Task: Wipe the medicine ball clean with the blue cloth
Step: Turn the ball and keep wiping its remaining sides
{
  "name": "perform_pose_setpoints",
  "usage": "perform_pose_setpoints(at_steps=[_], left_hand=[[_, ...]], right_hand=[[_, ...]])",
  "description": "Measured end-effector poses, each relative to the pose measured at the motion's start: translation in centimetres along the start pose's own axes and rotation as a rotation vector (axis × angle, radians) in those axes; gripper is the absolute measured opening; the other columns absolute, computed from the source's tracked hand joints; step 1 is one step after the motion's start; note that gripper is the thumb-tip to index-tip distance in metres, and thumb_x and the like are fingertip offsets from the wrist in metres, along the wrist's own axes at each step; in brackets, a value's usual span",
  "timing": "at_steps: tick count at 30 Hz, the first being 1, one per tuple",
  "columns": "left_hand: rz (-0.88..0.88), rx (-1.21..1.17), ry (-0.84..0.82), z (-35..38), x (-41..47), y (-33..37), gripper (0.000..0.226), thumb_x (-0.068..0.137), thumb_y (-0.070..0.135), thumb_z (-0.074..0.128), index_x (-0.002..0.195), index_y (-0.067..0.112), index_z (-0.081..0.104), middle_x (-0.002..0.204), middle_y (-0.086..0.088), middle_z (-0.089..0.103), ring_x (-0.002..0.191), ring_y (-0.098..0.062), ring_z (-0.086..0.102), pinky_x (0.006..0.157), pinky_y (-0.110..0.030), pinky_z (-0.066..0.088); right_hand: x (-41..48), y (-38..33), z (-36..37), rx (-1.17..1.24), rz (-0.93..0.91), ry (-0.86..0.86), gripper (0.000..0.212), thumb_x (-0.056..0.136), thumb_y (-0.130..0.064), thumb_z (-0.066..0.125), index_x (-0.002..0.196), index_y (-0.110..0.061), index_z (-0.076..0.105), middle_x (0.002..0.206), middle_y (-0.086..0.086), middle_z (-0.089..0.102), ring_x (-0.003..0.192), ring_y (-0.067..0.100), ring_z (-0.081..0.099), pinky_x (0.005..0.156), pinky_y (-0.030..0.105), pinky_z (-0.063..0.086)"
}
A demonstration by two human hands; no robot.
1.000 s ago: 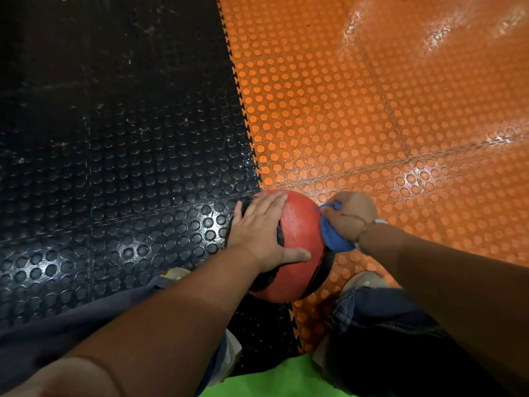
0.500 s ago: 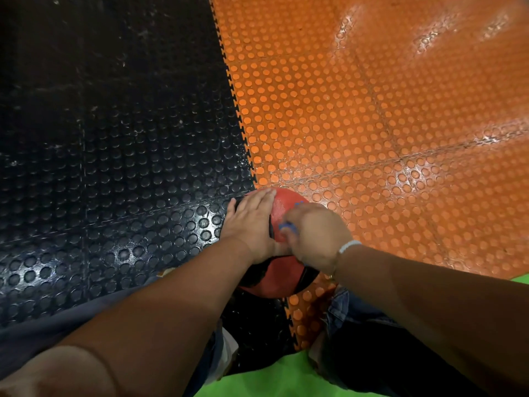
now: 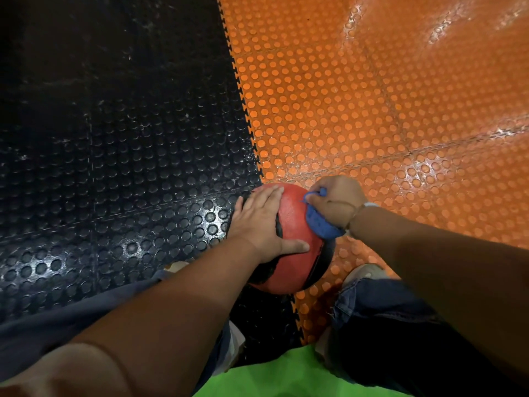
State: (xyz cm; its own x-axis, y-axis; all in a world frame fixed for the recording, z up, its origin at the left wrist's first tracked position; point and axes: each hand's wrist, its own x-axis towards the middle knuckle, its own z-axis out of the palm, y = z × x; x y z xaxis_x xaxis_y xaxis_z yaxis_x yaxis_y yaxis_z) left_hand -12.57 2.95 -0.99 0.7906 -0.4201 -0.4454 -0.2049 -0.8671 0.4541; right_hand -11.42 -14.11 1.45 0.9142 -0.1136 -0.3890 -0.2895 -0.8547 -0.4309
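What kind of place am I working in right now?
Probably a gym or fitness studio. The floor is studded, interlocking black floor tiles and orange floor tiles. The left hand steadies a red-and-black medicine ball while the right hand presses the blue cloth against it.

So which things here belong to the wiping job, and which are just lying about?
Job: medicine ball; blue cloth; left hand, steadying the ball; right hand, holding the cloth.
Not part of it: black floor mat; orange floor mat.
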Motion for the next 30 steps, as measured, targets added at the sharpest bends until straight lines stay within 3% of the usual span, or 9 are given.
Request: perform_pose_setpoints(at_steps=[4,6,9,13,15,21,24,26,30], left_hand=[[0.008,-0.007,-0.012,-0.1,-0.1,-0.4,0.121,0.061,0.074,0.067,0.152,0.030,0.000,0.158,0.014,0.000,0.145,-0.009,-0.003,0.117,-0.040,-0.009],[0.019,0.014,-0.024,0.1,-0.5,-0.2,0.121,0.061,0.075,0.066,0.152,0.031,0.000,0.158,0.015,0.000,0.146,-0.010,-0.004,0.117,-0.040,-0.011],[0.018,0.021,-0.006,0.4,-0.6,0.5,0.121,0.061,0.078,0.064,0.152,0.031,-0.001,0.158,0.014,0.000,0.146,-0.010,-0.004,0.118,-0.043,-0.009],[0.017,0.020,-0.006,0.3,-0.5,0.2,0.121,0.060,0.077,0.065,0.152,0.032,-0.001,0.158,0.015,0.000,0.145,-0.009,-0.004,0.118,-0.042,-0.009],[0.029,0.017,-0.001,0.4,-0.8,0.0,0.121,0.060,0.075,0.067,0.151,0.033,0.000,0.158,0.016,0.000,0.145,-0.008,-0.003,0.118,-0.041,-0.009],[0.032,0.013,0.001,0.5,-1.8,0.0,0.123,0.058,0.075,0.069,0.151,0.035,-0.001,0.157,0.018,0.001,0.144,-0.007,-0.004,0.116,-0.040,-0.012],[0.037,0.016,0.004,0.6,-1.7,0.0,0.123,0.057,0.075,0.069,0.151,0.035,0.001,0.156,0.019,0.002,0.143,-0.006,-0.003,0.117,-0.040,-0.011],[0.039,0.023,0.012,0.7,-1.7,0.2,0.122,0.057,0.075,0.069,0.151,0.035,0.001,0.156,0.019,0.002,0.143,-0.005,-0.003,0.117,-0.040,-0.011],[0.076,0.063,0.017,1.2,-2.1,0.8,0.122,0.058,0.076,0.068,0.151,0.035,-0.001,0.156,0.018,0.001,0.144,-0.006,-0.005,0.116,-0.041,-0.014]], right_hand=[[-2.0,-1.3,1.1,-0.054,-0.283,-0.110,0.016,0.088,-0.028,0.059,0.096,-0.019,0.069,0.098,0.004,0.068,0.093,0.021,0.060,0.083,0.031,0.047],[-1.7,-0.3,1.0,0.040,-0.195,-0.134,0.012,0.086,-0.025,0.063,0.091,-0.017,0.071,0.095,0.004,0.070,0.092,0.021,0.061,0.084,0.031,0.047],[-0.3,1.2,0.2,0.190,0.060,-0.004,0.013,0.086,-0.024,0.065,0.088,-0.013,0.072,0.095,0.007,0.070,0.094,0.023,0.062,0.079,0.028,0.047],[-1.9,-0.2,1.1,0.076,-0.104,-0.038,0.014,0.087,-0.027,0.061,0.092,-0.019,0.071,0.100,0.001,0.069,0.094,0.017,0.060,0.084,0.026,0.045],[-2.5,-0.5,1.2,0.165,-0.100,-0.098,0.009,0.085,-0.026,0.065,0.086,-0.020,0.071,0.095,-0.001,0.069,0.093,0.016,0.061,0.087,0.029,0.047],[0.3,3.8,-1.0,0.321,0.353,0.014,0.010,0.081,-0.020,0.070,0.084,-0.011,0.071,0.091,0.009,0.067,0.086,0.024,0.060,0.073,0.030,0.047],[0.2,2.3,-0.5,0.482,0.279,0.028,0.007,0.078,-0.019,0.073,0.076,-0.014,0.069,0.078,0.004,0.065,0.083,0.022,0.062,0.077,0.032,0.051],[-0.1,1.4,0.7,0.428,0.168,-0.052,0.007,0.079,-0.020,0.073,0.078,-0.012,0.071,0.080,0.006,0.068,0.083,0.021,0.062,0.079,0.034,0.052],[1.1,2.5,-0.2,0.203,0.229,-0.079,0.017,0.081,-0.025,0.070,0.084,-0.009,0.072,0.089,0.011,0.069,0.087,0.026,0.062,0.072,0.031,0.048]])
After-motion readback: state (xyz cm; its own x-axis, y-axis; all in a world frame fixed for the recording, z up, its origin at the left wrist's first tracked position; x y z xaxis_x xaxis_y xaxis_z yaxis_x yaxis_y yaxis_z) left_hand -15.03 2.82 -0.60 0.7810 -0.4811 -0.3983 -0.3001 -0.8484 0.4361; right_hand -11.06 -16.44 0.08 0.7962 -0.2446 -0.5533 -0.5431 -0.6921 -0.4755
